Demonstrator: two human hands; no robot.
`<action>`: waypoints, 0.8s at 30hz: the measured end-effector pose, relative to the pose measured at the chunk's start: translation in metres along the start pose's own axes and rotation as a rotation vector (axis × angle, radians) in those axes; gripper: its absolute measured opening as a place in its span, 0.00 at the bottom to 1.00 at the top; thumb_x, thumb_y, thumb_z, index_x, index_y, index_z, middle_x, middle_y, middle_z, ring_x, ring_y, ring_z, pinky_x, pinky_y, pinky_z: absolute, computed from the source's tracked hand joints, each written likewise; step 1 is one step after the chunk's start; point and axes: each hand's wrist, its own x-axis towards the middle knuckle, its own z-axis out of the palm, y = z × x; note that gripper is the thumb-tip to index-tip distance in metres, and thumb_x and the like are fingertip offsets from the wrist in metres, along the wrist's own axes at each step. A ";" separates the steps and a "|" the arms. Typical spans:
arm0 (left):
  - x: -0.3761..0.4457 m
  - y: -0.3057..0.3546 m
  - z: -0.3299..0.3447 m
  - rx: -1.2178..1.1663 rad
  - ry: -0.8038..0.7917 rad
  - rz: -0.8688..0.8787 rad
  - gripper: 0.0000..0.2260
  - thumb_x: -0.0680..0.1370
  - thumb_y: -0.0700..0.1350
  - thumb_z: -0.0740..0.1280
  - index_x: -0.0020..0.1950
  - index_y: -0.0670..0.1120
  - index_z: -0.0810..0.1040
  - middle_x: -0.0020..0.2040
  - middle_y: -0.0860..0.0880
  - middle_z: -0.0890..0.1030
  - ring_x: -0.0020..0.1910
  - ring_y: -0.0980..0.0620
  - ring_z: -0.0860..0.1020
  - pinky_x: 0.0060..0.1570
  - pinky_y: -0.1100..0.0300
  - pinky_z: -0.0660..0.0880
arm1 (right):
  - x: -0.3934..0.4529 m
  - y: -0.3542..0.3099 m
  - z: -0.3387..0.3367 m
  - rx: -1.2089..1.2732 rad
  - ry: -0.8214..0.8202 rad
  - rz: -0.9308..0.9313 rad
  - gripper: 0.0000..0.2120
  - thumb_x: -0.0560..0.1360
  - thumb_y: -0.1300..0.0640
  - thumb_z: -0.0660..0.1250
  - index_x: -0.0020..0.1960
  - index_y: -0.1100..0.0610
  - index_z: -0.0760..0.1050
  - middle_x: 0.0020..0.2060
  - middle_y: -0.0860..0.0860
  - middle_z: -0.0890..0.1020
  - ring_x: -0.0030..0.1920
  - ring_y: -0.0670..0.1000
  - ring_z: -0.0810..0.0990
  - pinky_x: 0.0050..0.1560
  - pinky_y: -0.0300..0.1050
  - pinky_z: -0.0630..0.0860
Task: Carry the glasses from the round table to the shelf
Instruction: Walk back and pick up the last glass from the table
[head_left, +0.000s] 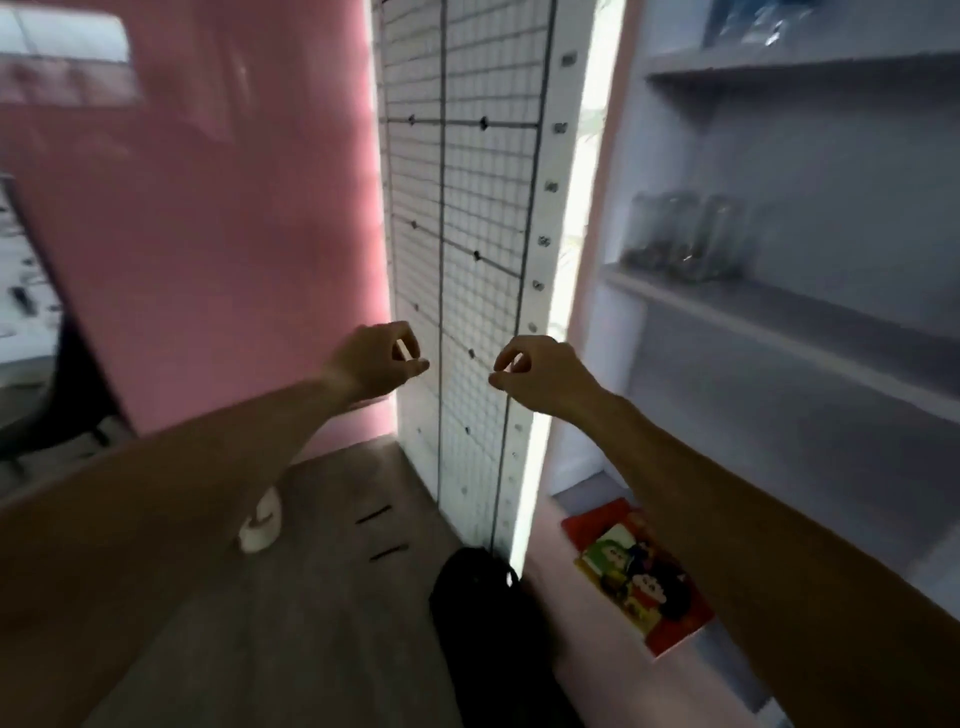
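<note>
Several clear glasses (680, 241) stand close together on the middle board of the white shelf (779, 317) at the right; they look blurred. My left hand (379, 364) and my right hand (535, 371) are stretched out side by side in front of a white wire-grid panel (467, 208), left of the shelf. Both have loosely curled fingers, and neither holds anything. They are well apart from the glasses, lower and to the left. The round table is not in view.
A pink wall (208, 234) fills the left. On the wooden floor lie a white object (260, 525) and a black bag (488, 623). A red cartoon-printed box (639, 571) sits on the shelf's bottom board. Blue packaging (753, 21) is on the top board.
</note>
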 end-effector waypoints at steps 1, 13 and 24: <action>-0.013 -0.016 0.001 0.006 -0.019 -0.038 0.08 0.74 0.53 0.72 0.43 0.53 0.75 0.38 0.54 0.80 0.37 0.53 0.78 0.36 0.59 0.70 | -0.001 -0.002 0.015 -0.002 -0.037 0.007 0.05 0.72 0.49 0.73 0.40 0.46 0.77 0.35 0.43 0.80 0.36 0.42 0.78 0.36 0.37 0.71; -0.315 -0.250 0.111 -0.163 -0.294 -0.778 0.09 0.73 0.55 0.73 0.39 0.53 0.77 0.37 0.55 0.81 0.40 0.50 0.82 0.45 0.55 0.78 | -0.098 0.007 0.313 -0.042 -0.748 0.168 0.03 0.74 0.50 0.71 0.44 0.49 0.81 0.42 0.45 0.81 0.49 0.49 0.79 0.49 0.43 0.72; -0.661 -0.286 0.197 -0.507 -0.844 -1.375 0.10 0.77 0.52 0.69 0.40 0.48 0.80 0.42 0.44 0.85 0.41 0.46 0.82 0.37 0.60 0.74 | -0.331 0.025 0.448 -0.550 -1.669 0.169 0.17 0.79 0.48 0.58 0.61 0.55 0.78 0.62 0.56 0.80 0.59 0.59 0.78 0.56 0.50 0.73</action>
